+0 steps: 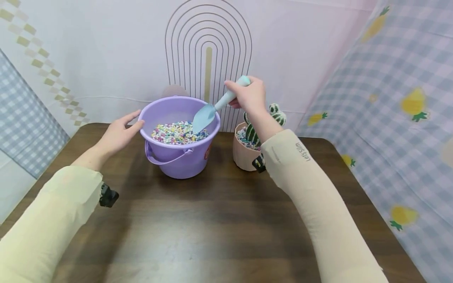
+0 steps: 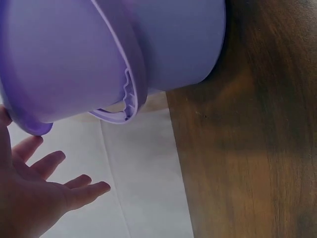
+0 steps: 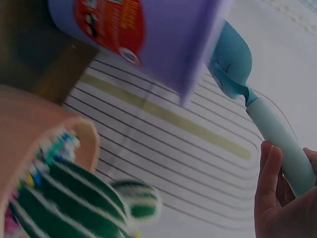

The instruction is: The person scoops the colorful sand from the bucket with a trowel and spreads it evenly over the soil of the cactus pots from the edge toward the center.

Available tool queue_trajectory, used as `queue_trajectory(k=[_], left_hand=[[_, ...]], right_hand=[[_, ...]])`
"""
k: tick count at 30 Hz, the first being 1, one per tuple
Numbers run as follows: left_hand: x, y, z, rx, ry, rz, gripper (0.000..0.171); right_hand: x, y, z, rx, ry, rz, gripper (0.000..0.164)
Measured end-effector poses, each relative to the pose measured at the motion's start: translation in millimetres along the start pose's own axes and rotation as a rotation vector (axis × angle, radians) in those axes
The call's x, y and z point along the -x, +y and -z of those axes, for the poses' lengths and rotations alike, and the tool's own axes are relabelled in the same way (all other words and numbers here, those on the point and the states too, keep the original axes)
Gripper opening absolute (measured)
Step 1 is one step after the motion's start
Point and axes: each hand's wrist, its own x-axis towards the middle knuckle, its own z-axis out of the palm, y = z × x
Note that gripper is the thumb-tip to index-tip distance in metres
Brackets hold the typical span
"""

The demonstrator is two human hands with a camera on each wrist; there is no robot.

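A purple bucket (image 1: 184, 161) stands on the table, partly filled with small multicoloured pebbles (image 1: 177, 133). At its left rim is my left hand (image 1: 122, 133), fingertips touching the edge and the other fingers spread loosely, as the left wrist view shows. My right hand (image 1: 249, 96) grips the pale handle of a light blue toy shovel (image 1: 204, 118). The shovel's blade slants down into the bucket, its tip at the pebbles. In the right wrist view the shovel's blade (image 3: 233, 57) shows beyond the bucket's rim, with fingers and thumb around the handle.
Right of the bucket stands a pink pot (image 1: 242, 155) with a knitted green cactus (image 1: 252, 133) and coloured pebbles, partly behind my right forearm. The bucket's handle (image 1: 166, 160) hangs at its front. Patterned cloth (image 1: 301, 47) hangs behind the wooden table (image 1: 198, 228).
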Motion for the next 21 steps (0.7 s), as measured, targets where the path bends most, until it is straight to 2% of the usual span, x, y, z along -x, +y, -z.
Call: queue_trajectory(k=[8, 12, 14, 16, 21], left_hand=[[2.4, 1.6, -5.5, 0.029, 0.015, 0.022, 0.065], [3.8, 3.4, -7.9, 0.036, 0.02, 0.035, 0.064], [4.2, 4.4, -8.8, 0.041, 0.022, 0.042, 0.064], [4.4, 5.0, -9.4, 0.043, 0.03, 0.045, 0.063], [2.6, 6.6, -12.0, 0.042, 0.044, 0.039, 0.061]], right_hand=[[7.7, 31.0, -34.0, 0.301, -0.04, 0.066, 0.031], [11.1, 41.0, -42.3, 0.505, -0.097, 0.099, 0.037], [11.4, 42.2, -42.9, 0.574, -0.119, 0.099, 0.039], [11.0, 41.8, -41.5, 0.593, -0.14, 0.094, 0.039], [9.1, 43.0, -34.2, 0.553, -0.197, 0.086, 0.037]])
